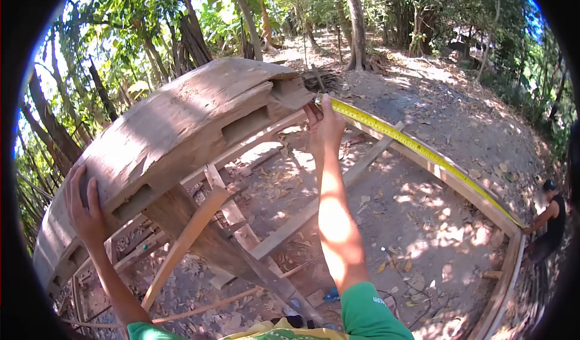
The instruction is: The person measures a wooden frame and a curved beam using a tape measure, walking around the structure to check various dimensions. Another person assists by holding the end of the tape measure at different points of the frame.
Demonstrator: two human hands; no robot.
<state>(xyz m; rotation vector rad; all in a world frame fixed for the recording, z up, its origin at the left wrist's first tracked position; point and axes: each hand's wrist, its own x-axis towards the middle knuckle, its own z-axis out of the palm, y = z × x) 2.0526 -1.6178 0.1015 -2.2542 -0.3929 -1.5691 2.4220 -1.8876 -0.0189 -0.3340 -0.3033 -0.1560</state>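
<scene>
My right hand (pixel 327 125) pinches the end of a yellow tape measure (pixel 396 133) at the far corner of a timber frame, close to the tip of a thick, weathered wooden beam (pixel 175 107). The tape's blade runs along the frame's right-hand rail (pixel 447 175) to another person (pixel 550 216), whose hand is at its far end. My left hand (pixel 86 210) lies against the beam's near left part with its fingers spread. Rectangular notches (pixel 246 125) are cut into the beam's side.
Beneath the beam stands a dark post (pixel 196 228), with a slanted brace (pixel 184 249) beside it. A crosspiece (pixel 332 198) spans the frame. Dry leaves cover the dirt ground (pixel 417 237). Trees (pixel 356 25) stand behind.
</scene>
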